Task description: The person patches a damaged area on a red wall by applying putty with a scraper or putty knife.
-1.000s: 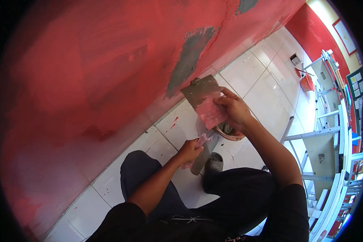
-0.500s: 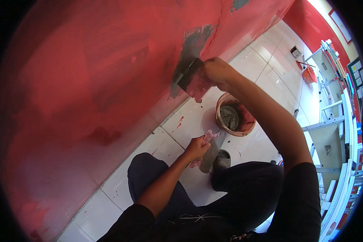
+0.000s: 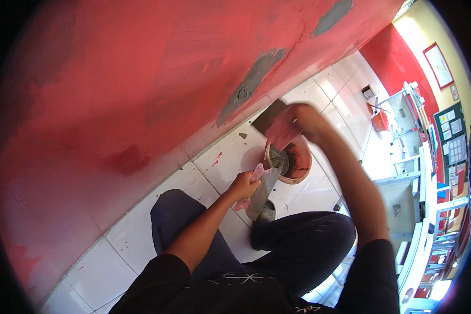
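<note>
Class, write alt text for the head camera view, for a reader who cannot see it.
A crouching person's right hand holds a flat dark trowel over a round bucket of grey mortar, beside a red wall with grey patches. Their left hand grips a second, mortar-smeared blade above the white tiled floor.

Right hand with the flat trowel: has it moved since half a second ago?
Yes. The right hand with the trowel has come down off the grey patch on the red wall, toward the bucket on the floor.
</note>
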The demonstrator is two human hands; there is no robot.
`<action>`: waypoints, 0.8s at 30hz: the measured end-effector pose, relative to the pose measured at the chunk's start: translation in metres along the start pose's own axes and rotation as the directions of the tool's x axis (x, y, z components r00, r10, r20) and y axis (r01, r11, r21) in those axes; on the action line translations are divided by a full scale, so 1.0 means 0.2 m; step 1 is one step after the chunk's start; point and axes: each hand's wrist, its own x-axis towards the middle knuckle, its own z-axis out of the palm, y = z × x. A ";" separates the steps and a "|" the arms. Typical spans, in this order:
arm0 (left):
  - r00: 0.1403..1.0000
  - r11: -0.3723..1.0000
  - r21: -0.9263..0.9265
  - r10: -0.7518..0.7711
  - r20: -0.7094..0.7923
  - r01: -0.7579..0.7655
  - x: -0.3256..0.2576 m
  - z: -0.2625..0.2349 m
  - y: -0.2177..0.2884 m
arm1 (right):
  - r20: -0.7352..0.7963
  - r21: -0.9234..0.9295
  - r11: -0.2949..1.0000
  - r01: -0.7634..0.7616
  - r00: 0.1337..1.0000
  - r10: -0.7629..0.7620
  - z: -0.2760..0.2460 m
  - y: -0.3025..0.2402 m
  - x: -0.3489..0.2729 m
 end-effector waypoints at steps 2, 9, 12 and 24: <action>0.999 0.998 -0.039 0.041 -0.022 -0.042 0.01 0.04 -0.02 | -0.065 0.131 0.986 -0.105 0.991 0.114 0.11 0.16 0.04; 0.997 0.999 -0.004 0.052 -0.049 -0.052 -0.01 0.03 -0.10 | -0.092 0.272 0.956 -0.109 0.986 0.138 0.29 0.19 0.34; 0.995 0.998 -0.021 0.061 -0.083 -0.063 -0.04 -0.02 -0.11 | 0.003 0.185 0.983 0.001 1.000 -0.002 0.30 -0.05 0.38; 0.997 0.997 -0.023 0.074 -0.030 -0.075 0.00 0.01 -0.11 | -0.026 0.400 0.906 0.139 0.990 -0.141 -0.08 -0.22 0.03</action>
